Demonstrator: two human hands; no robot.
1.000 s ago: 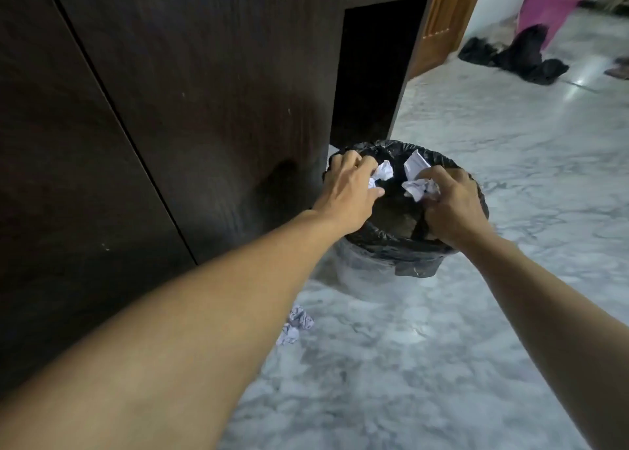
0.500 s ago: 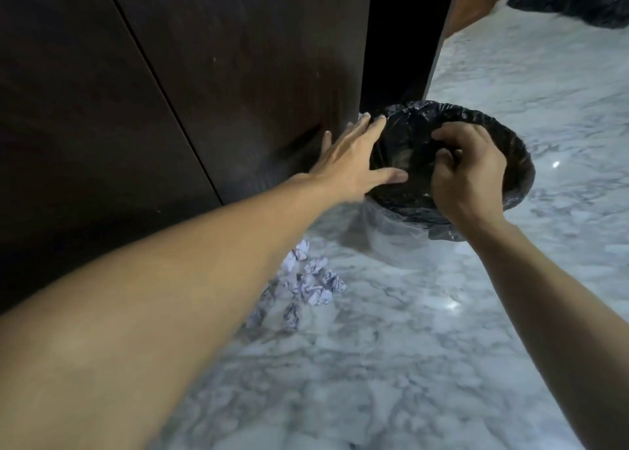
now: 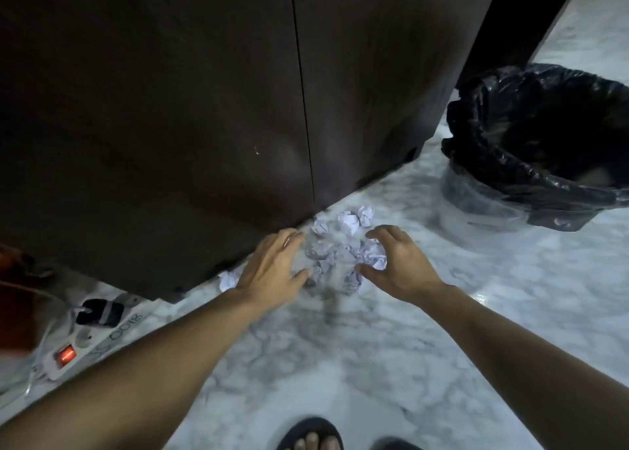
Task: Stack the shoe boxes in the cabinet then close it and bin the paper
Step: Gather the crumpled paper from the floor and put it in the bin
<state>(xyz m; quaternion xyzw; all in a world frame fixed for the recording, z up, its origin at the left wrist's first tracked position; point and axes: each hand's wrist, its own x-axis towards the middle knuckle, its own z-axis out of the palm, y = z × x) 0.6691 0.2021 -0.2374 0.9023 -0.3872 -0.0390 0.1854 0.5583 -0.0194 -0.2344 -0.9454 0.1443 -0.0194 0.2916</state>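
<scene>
Several crumpled white paper balls (image 3: 343, 245) lie in a heap on the marble floor at the foot of the dark wooden cabinet (image 3: 204, 109), whose doors are closed. My left hand (image 3: 272, 266) reaches to the heap's left side with fingers spread, empty. My right hand (image 3: 394, 262) hovers over the heap's right side, its fingers arched above a paper ball, not visibly gripping it. One more paper ball (image 3: 228, 280) lies apart, left of my left hand. The bin (image 3: 483, 197), lined with a black bag, stands to the right of the cabinet.
A white power strip (image 3: 85, 340) with a lit red switch and a black plug lies on the floor at the left, cables beside it. My sandalled foot (image 3: 311, 436) shows at the bottom edge. Marble floor spreads between me and the bin.
Both hands dropped their paper into the bin, left it and came down to the paper heap on the floor. The view swung down and left.
</scene>
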